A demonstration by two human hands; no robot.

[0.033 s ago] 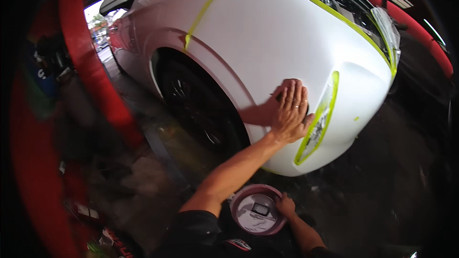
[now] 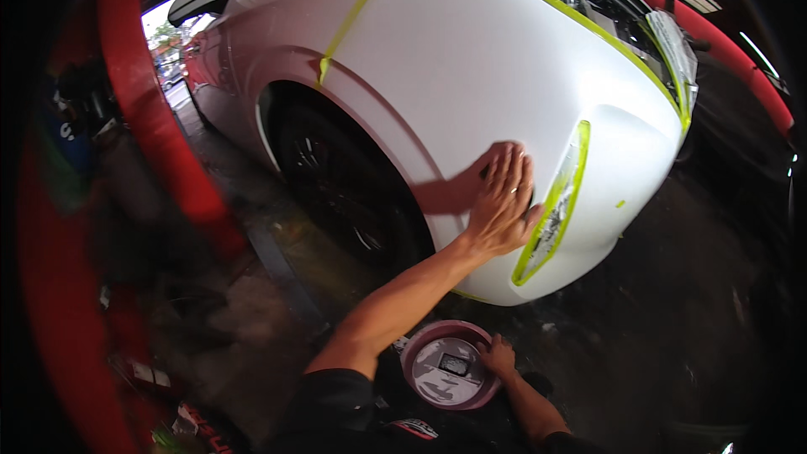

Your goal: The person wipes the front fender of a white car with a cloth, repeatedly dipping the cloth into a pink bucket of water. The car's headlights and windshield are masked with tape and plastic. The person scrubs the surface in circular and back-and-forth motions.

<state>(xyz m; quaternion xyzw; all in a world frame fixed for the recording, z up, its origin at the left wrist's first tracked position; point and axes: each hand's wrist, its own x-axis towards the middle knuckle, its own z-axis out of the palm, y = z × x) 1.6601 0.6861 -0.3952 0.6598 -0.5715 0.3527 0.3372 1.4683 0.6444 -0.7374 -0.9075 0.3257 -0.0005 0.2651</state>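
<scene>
My left hand point(image 2: 498, 214) lies nearly flat against the white front bumper point(image 2: 479, 109) of a car, just left of a lamp recess point(image 2: 551, 220) edged in yellow-green masking tape. A dark pad point(image 2: 485, 171) peeks out beside the fingers; most of it is hidden under the hand. Low in front of me, my right hand point(image 2: 499, 356) grips the rim of a round pinkish bucket point(image 2: 409, 372) from its right side. Greyish water point(image 2: 439, 380) fills part of it. A dark rectangular shape shows there; I cannot tell whether it is an object or a reflection.
The front wheel point(image 2: 345, 176) sits left of my reaching arm. Masking tape point(image 2: 363, 10) crosses the fender and borders the open engine bay. A red post point(image 2: 160, 109) rises at the left. Plastic sheeting point(image 2: 675, 50) hangs at the far right.
The view has shifted slightly, so the car appears a little further left. My left hand stays on the bumper, its fingers turned slightly and closer together. The right hand keeps its grip on the bucket.
</scene>
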